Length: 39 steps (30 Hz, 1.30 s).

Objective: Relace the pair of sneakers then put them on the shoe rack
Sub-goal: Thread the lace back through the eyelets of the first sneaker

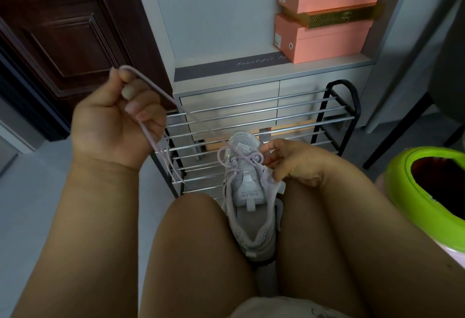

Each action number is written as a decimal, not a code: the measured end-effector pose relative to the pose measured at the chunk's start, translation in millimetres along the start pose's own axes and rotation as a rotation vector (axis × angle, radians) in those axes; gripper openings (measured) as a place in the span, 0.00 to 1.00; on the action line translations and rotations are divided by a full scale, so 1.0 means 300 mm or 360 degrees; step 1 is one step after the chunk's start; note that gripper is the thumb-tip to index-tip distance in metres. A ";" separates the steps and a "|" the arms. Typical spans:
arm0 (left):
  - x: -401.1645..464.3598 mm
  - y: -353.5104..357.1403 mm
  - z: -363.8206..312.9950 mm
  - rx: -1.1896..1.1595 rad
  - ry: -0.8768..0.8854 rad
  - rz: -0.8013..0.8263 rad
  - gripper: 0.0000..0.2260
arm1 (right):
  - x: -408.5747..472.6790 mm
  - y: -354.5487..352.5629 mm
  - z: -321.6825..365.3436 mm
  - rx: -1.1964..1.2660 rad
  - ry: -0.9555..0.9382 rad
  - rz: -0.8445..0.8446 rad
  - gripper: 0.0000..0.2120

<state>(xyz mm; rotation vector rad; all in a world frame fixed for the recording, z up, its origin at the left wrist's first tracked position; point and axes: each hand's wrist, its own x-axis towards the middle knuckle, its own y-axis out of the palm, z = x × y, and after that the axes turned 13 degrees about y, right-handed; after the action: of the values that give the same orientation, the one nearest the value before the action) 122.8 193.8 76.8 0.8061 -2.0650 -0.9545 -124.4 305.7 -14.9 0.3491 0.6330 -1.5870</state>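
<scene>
A pale lilac-grey sneaker (251,192) stands toe-away between my thighs, heel wedged low between them. Its pink lace (161,94) runs from the lower eyelets up and left. My left hand (113,121) is raised at the left and grips the lace, which loops over my fingertips and hangs down past my palm. My right hand (289,159) rests on the sneaker's right side and pinches the lace near the eyelets. Only one sneaker is in view. The black shoe rack (334,116) with chrome bars stands just beyond the sneaker.
A white cabinet (226,83) with drawers backs the rack; pink shoeboxes (327,16) are stacked on it at the right. A dark wooden door (63,28) is at the left. A green-rimmed bin (415,184) stands by my right knee.
</scene>
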 end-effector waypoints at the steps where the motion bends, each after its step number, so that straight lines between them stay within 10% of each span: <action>1: 0.002 -0.010 -0.005 -0.0017 0.0006 -0.0025 0.10 | 0.001 0.000 0.000 -0.0010 0.0004 -0.0016 0.30; 10: 0.009 -0.080 -0.079 -0.0125 0.0462 -0.0425 0.12 | -0.003 0.002 0.003 -0.0033 0.0050 -0.0062 0.31; 21: -0.057 -0.111 0.227 0.0820 -0.0181 -0.0895 0.12 | -0.034 0.019 0.024 -0.0280 -0.0043 -0.0172 0.31; 27: -0.110 -0.182 0.283 0.2025 -0.0221 -0.0598 0.17 | -0.087 0.066 0.061 -0.1040 -0.0529 -0.0378 0.24; 33: -0.127 -0.168 0.308 0.1885 -0.0190 -0.0484 0.14 | -0.071 0.117 0.059 -0.1551 -0.0601 -0.0424 0.13; 39: -0.125 -0.184 0.315 0.1956 -0.0076 -0.0401 0.13 | -0.069 0.145 0.070 -0.1003 -0.0347 -0.0356 0.10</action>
<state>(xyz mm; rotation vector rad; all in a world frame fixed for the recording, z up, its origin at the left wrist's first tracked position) 80.8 227.9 -25.5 1.6576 -2.5338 0.3408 -76.2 309.6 5.4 -0.3688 0.9809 -1.5158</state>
